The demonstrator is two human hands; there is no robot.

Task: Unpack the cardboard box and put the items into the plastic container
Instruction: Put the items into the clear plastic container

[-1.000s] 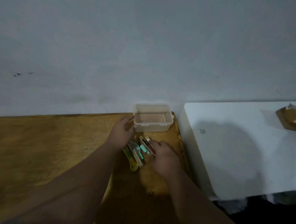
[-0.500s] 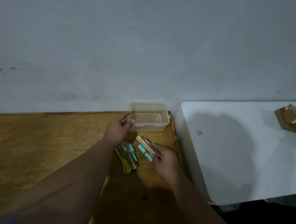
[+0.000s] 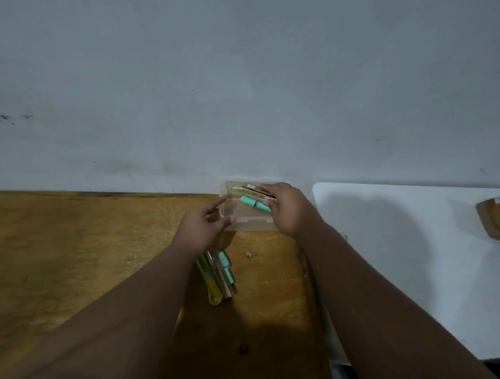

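Note:
A clear plastic container stands at the back of the wooden table against the wall. My left hand grips its left front corner. My right hand is over the container, holding a teal tube and flat tan packets inside its rim. A small pile of items, yellow, clear and teal, lies on the table just below my left hand. The cardboard box sits far right on the white surface.
The wooden table stretches to the left. A white surface adjoins it on the right, slightly lower in view. A grey wall rises directly behind the container. A small crumb lies near the container.
My right hand has lifted the teal tube and tan packets from the table and carried them up into the container. My left hand stays on the container's corner.

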